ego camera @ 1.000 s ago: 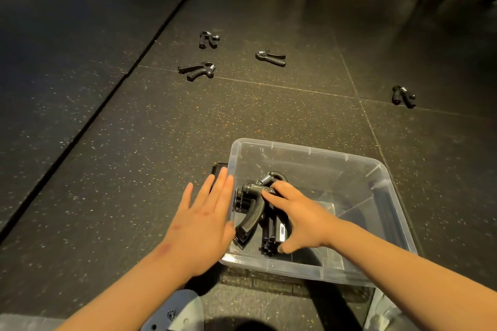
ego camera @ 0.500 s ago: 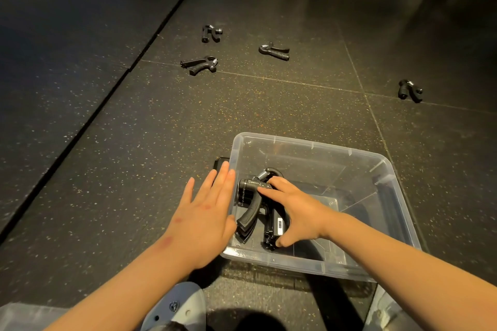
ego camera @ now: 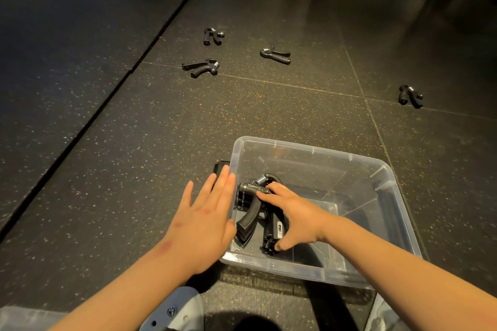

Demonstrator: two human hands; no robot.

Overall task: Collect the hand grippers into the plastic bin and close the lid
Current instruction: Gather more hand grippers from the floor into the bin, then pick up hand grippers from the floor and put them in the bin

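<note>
Head view shows a clear plastic bin (ego camera: 317,149) with rounded corners and an open top. It stands on a dark rubber floor (ego camera: 134,156), which is speckled with small light flecks and divided by thin seams.

Inside the bin, at its left side, lie the stacked hand grippers (ego camera: 247,220). They are black, with curved ribbed handles and a metal coil spring at the top; how many are in the stack I cannot tell. The right hand (ego camera: 298,216) reaches into the bin and grasps them. Its index finger lies along the upper one and its thumb presses the lower end of a handle. The left hand (ego camera: 207,223) is released and flat, fingers straight and close together, and rests against the outer left wall of the bin.

4 other black grippers lie on the floor, well apart from the bin: the farthest gripper (ego camera: 212,36), the spread-handled gripper (ego camera: 201,67), the middle gripper (ego camera: 275,53) and the right gripper (ego camera: 410,95).
</note>
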